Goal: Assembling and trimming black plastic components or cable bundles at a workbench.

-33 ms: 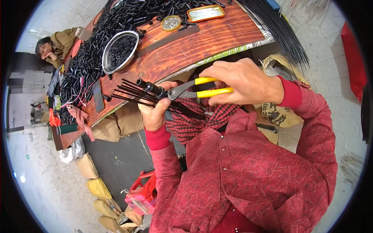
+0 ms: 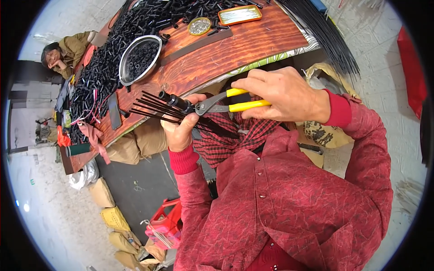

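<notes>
My left hand [image 2: 181, 128] is closed around a bundle of thin black rods [image 2: 151, 107] and a short black tubular piece [image 2: 175, 102]. The rods fan out to the left beyond my fingers, and their other ends reach toward my lap. In my right hand [image 2: 289, 95] are pliers [image 2: 248, 106] with yellow handles, which stand spread apart. The metal jaws lie at the right end of the tubular piece, beside my left thumb. Whether the jaws grip anything there is too small to tell.
A wooden table [image 2: 271, 34] bears a heap of black tubes [image 2: 90, 86], a metal bowl [image 2: 159, 45] of small black parts, a yellow dish [image 2: 199, 26], an orange-rimmed tray [image 2: 239, 15] and a phone [image 2: 114, 112]. Long black rods [image 2: 332, 43] overhang its right end. Another person [image 2: 72, 52] leans at the far left.
</notes>
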Demonstrator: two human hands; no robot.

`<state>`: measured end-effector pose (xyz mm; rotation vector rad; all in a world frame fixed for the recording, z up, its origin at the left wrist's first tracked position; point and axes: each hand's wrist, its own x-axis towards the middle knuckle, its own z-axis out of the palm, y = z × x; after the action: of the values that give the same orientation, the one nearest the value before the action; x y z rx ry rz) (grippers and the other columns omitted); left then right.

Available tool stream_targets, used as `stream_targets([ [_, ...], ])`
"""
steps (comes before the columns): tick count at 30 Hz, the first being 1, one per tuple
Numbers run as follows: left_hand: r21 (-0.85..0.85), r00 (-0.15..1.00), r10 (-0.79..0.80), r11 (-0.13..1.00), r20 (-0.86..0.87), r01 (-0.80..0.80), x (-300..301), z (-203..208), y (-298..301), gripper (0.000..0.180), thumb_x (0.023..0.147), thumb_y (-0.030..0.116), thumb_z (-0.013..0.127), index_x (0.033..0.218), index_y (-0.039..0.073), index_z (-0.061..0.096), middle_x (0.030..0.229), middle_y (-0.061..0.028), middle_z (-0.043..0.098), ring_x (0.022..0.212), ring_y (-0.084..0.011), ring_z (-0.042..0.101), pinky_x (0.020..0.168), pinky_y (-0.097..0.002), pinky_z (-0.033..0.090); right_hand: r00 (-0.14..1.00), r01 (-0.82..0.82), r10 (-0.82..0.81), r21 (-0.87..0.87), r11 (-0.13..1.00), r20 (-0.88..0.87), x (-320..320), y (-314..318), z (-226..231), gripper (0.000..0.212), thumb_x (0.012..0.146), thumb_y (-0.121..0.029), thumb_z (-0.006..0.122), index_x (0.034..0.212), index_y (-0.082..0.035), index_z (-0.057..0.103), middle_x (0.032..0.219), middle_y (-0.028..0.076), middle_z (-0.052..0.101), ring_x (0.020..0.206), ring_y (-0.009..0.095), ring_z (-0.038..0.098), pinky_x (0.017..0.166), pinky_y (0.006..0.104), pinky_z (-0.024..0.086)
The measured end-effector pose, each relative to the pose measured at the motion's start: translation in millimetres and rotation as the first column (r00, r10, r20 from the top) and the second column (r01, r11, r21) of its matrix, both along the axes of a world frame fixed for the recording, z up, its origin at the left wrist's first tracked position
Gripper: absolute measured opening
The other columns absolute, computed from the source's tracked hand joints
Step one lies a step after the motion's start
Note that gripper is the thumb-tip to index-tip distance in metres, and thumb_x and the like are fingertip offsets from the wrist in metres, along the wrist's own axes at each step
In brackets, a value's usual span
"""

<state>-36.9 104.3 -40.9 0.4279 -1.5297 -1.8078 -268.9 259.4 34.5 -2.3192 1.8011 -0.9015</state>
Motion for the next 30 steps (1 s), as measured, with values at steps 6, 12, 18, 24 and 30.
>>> stream_targets([
  [6,0.023,1.000,-0.013,1.000,0.022,0.012,1.7,5.8,2.8,0.050,0.073,0.021,0.079,0.109,-0.009,0.063,0.108,-0.0222,0.066,0.096,-0.0246,0.065,0.088,-0.0354,0.050,0.515,-0.636,-0.451,0.678,0.369,0.729,-6.3,-5.5,2.2,0.066,0.094,-0.062,0.042,0.110,-0.001,0.061,0.058,0.000,0.046,0.042,0.009,0.044,0.038,0.0250,0.036],
  [12,0.030,0.994,-0.105,0.994,-0.013,0.105,2.1,6.5,2.7,0.053,0.075,0.023,0.079,0.111,-0.010,0.059,0.110,-0.0261,0.064,0.090,-0.0234,0.065,0.083,-0.0344,0.052,0.130,-0.867,-0.631,0.396,0.302,0.765,14.8,11.9,-38.1,0.082,0.090,-0.074,0.033,0.102,0.005,0.055,0.056,-0.005,0.037,0.038,0.002,0.030,0.032,0.0188,0.023],
  [18,-0.004,0.994,-0.101,0.995,-0.036,0.101,8.9,1.3,-2.7,0.050,0.077,0.023,0.077,0.112,-0.008,0.060,0.111,-0.0255,0.064,0.092,-0.0252,0.066,0.085,-0.0375,0.052,0.362,-0.635,-0.495,0.597,0.490,0.790,23.5,12.8,-20.4,0.070,0.095,-0.064,0.038,0.097,0.003,0.060,0.055,-0.002,0.044,0.039,0.004,0.037,0.037,0.0209,0.031],
  [24,0.035,0.997,-0.071,0.997,-0.010,0.071,6.0,4.3,-2.1,0.051,0.077,0.022,0.077,0.115,-0.008,0.059,0.112,-0.0261,0.064,0.093,-0.0270,0.067,0.084,-0.0382,0.054,0.645,-0.423,-0.392,0.734,0.532,0.656,16.1,11.3,-15.2,0.024,0.096,-0.024,0.057,0.102,-0.001,0.063,0.068,0.005,0.065,0.049,0.009,0.058,0.046,0.0235,0.045],
  [30,0.078,0.996,-0.082,0.993,-0.015,0.083,2.4,8.4,-0.1,0.053,0.078,0.022,0.077,0.115,-0.010,0.058,0.112,-0.0286,0.062,0.083,-0.0230,0.067,0.078,-0.0361,0.056,0.671,-0.396,-0.258,0.631,0.667,0.695,3.2,0.7,-10.4,0.025,0.096,-0.021,0.055,0.107,0.001,0.061,0.081,0.005,0.068,0.063,0.008,0.062,0.058,0.0247,0.050],
])
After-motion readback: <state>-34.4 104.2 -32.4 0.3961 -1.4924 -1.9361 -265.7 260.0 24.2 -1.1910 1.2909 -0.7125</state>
